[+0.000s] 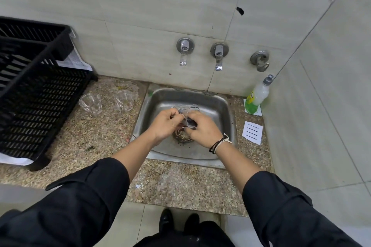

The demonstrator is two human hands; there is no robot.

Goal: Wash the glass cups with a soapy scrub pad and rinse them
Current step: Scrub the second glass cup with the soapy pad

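Note:
Over the steel sink [218, 106] both my hands meet around one clear glass cup [187, 111], tilted on its side above the drain. My left hand [165, 125] pinches the cup's near rim. My right hand [203, 128] grips a dark scrub pad [191, 123] pushed against the cup's lower part. Two more glass cups stand on the granite counter to the left: one [90, 104] near the rack, the other [124, 100] closer to the sink.
A black slatted dish rack [34, 90] fills the left counter. Two wall taps [183, 54] [218, 57] hang above the sink, no water running. A green dish-soap bottle [257, 96] leans in the right corner, with a white lined card [252, 132] near it.

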